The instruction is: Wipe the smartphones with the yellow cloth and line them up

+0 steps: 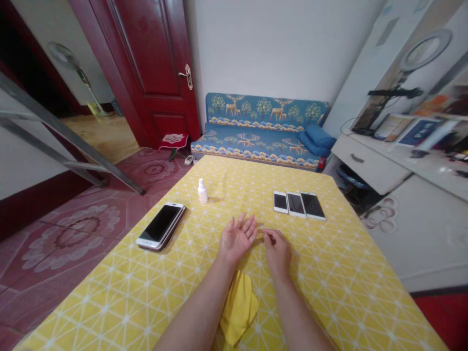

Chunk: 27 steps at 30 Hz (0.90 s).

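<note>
Near the middle of the table, my left hand (237, 240) lies palm up, fingers apart and slightly curled, holding nothing. Just to its right is my right hand (277, 251), its fingers curled into a pinch close to the left fingertips; whatever the pinch may hold is too small to make out. Between my forearms a crumpled yellow cloth (239, 307) rests on the table. Beyond my right hand lie a small white phone (280, 201), a middle-sized phone (296, 204) and a larger phone (312, 205), side by side with dark screens.
A stack of phones (161, 225) sits at the table's left edge. A white spray bottle (202, 191) stands upright toward the back left. The table (340, 273) has a yellow patterned cloth. Behind it is a blue sofa (252, 134); a white cabinet (420, 219) flanks the right side.
</note>
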Each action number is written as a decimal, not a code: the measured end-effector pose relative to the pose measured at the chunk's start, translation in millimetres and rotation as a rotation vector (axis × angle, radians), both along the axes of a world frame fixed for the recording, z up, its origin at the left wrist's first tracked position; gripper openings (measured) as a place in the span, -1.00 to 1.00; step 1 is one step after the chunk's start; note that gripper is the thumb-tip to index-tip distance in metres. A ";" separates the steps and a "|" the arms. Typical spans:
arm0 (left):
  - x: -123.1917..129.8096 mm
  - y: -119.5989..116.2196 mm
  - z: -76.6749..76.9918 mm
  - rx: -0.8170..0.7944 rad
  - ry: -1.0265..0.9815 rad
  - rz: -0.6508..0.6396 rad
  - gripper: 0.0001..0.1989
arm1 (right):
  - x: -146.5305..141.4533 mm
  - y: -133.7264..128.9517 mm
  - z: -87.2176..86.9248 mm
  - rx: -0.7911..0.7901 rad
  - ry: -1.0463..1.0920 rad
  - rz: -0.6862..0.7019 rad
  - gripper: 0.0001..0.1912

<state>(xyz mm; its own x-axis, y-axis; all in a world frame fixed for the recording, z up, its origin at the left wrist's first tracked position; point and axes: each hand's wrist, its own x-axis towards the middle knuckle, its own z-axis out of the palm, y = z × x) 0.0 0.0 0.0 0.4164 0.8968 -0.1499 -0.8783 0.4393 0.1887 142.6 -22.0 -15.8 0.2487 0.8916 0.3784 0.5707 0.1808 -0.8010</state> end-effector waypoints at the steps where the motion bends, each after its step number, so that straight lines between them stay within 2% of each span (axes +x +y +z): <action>1: -0.5 -1.0 -4.4 -0.015 -0.003 0.007 -0.67 | -0.6 -0.7 -0.1 0.000 0.001 0.001 -0.75; 5: 1.2 -3.4 -5.1 -0.038 0.013 0.030 -0.69 | -2.6 -1.9 -1.1 0.006 0.000 0.003 -0.75; 8: 2.3 -1.9 -1.9 -0.044 0.024 0.037 -0.68 | 8.6 10.1 1.7 0.017 -0.028 -0.010 -0.73; 10: 2.5 -1.3 -0.9 -0.049 0.034 0.037 -0.67 | 27.7 28.3 8.1 0.020 -0.073 -0.055 -0.73; 13: 3.0 -1.2 0.8 -0.078 0.046 0.039 -0.67 | 69.9 65.3 23.2 -0.012 -0.181 -0.197 -0.75; 17: 3.7 -0.4 2.2 -0.089 0.050 0.045 -0.66 | 126.7 108.7 40.7 -0.177 -0.311 -0.428 -0.65; 20: 3.8 0.9 0.5 -0.077 0.044 0.043 -0.66 | 156.2 128.4 45.1 -0.370 -0.350 -0.552 -0.56; 24: 4.3 1.6 -2.7 -0.074 0.046 0.039 -0.64 | 179.9 146.6 44.2 -0.626 -0.336 -0.595 -0.49; 27: 4.7 1.6 -3.7 -0.069 0.052 0.036 -0.64 | 190.2 154.3 43.0 -0.720 -0.327 -0.585 -0.49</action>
